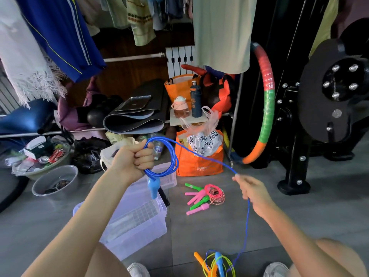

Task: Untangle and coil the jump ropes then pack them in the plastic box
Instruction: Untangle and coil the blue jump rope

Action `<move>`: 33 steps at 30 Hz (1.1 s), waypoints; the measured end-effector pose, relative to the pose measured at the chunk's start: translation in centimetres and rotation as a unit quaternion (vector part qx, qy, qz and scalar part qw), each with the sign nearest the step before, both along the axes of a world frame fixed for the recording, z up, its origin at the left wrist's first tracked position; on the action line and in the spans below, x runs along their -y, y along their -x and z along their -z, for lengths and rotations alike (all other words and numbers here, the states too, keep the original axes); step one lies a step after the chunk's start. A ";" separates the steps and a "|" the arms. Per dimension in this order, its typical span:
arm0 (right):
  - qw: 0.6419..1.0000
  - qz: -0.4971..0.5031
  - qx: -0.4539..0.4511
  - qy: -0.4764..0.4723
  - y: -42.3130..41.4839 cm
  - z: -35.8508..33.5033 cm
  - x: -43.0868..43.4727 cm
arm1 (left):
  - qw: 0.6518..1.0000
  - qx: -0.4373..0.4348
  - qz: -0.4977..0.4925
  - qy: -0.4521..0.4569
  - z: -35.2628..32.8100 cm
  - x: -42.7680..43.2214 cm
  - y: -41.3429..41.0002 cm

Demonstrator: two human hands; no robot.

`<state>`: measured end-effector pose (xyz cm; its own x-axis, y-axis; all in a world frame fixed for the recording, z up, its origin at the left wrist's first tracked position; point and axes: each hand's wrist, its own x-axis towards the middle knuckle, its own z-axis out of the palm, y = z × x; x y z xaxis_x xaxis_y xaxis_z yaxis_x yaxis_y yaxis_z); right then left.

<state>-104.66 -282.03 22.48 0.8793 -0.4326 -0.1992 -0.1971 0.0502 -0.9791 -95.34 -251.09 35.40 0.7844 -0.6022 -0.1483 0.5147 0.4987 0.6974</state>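
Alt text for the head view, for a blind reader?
A person's left hand grips loops of a blue jump rope while the right hand holds its loose length. Below on the floor sit a clear plastic box, a bundle of pink and green ropes, and more tangled ropes nearer the person.

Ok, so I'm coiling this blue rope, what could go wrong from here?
The blue rope runs down into the yellow-green tangle below; pulling more could tighten a snag or drag that pile along. The dangling blue handle may swing and loosen the coil.
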 end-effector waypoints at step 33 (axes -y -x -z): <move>0.682 -0.333 0.033 0.650 1.2 -7.3 -8.1 | 0.970 0.034 -0.150 -0.190 3.5 2.4 -0.1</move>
<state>-105.91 -273.91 29.75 0.9553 0.2950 0.0215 0.2954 -0.9480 -0.1188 -95.24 -253.51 31.93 0.9318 -0.2567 -0.2568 0.3325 0.3189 0.8876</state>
